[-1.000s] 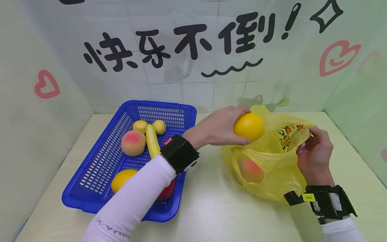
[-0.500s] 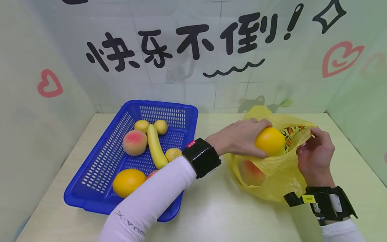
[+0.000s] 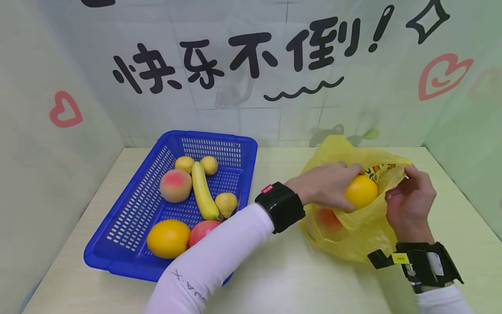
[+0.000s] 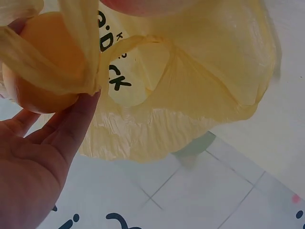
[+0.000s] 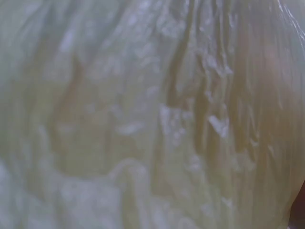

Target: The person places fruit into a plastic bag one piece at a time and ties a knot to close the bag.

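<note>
My left hand grips a smooth orange at the mouth of a thin yellow plastic bag. Part of the bag's handle crosses the orange in the left wrist view, where the left hand's fingers lie along the fruit's side. With its fingertips, my right hand pinches the bag's right rim. Low in the bag, a reddish peach shows at the handle opening. Wrinkled bag plastic fills the right wrist view, so the right fingers are hidden there.
A blue slotted basket stands to the left. It holds a peach, a banana, an orange fruit, a red fruit partly behind the left sleeve, and several small yellow fruits. A printed wall rises behind the table.
My left hand has carried the orange to the right and down into the bag's mouth. More of the basket's fruit is uncovered as the left arm shifts right. The right hand stays nearly still.
</note>
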`<state>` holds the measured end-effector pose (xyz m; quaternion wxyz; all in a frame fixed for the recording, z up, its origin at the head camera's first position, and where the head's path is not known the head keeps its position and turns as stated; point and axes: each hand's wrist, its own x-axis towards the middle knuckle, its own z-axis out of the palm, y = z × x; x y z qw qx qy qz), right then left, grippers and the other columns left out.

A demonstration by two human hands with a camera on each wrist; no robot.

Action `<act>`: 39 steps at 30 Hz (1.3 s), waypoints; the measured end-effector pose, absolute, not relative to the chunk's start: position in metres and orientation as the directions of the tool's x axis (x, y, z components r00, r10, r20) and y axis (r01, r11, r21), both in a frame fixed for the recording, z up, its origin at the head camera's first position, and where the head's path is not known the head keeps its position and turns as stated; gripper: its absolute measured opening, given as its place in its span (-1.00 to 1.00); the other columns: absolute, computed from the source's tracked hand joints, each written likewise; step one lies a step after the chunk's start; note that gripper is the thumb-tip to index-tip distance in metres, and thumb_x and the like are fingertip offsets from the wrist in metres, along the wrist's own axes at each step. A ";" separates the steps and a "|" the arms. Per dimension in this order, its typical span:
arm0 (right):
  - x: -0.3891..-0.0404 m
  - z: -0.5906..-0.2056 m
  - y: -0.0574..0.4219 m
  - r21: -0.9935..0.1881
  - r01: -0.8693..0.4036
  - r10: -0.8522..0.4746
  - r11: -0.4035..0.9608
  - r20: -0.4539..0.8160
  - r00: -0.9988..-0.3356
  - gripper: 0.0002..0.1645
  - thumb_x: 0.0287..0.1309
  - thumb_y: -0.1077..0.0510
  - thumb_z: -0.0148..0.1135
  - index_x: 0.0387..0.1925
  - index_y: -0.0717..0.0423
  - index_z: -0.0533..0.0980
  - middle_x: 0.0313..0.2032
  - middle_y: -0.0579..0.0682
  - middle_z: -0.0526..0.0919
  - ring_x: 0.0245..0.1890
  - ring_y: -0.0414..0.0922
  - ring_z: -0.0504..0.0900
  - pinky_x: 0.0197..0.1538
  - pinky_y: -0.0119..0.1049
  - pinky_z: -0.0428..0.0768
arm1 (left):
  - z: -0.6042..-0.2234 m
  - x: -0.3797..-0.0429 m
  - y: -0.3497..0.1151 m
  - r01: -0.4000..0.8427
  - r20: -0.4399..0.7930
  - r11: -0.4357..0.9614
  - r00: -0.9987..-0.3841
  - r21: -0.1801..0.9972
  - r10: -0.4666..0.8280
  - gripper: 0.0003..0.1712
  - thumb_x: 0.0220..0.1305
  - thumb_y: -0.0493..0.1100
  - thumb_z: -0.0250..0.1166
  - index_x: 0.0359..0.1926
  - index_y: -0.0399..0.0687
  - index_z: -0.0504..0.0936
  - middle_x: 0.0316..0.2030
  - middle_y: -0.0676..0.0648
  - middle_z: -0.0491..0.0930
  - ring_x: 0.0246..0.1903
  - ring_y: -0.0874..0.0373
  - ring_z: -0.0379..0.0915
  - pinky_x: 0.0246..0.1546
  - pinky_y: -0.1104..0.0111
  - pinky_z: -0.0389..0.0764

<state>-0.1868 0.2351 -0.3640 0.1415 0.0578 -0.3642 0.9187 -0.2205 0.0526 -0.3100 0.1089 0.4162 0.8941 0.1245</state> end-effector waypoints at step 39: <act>-0.187 -0.364 0.234 -0.557 -0.297 0.189 -0.775 0.243 -0.951 -0.48 0.50 0.17 -0.35 -0.39 0.31 0.51 -0.43 0.05 0.56 -0.51 -0.11 0.51 -0.63 -0.45 0.23 | -0.345 -0.219 0.100 0.682 -0.118 0.729 -0.720 0.059 0.684 -0.63 0.45 -0.02 0.12 0.23 0.21 0.38 -0.13 0.11 0.58 -0.18 0.23 0.54 -0.09 0.43 0.60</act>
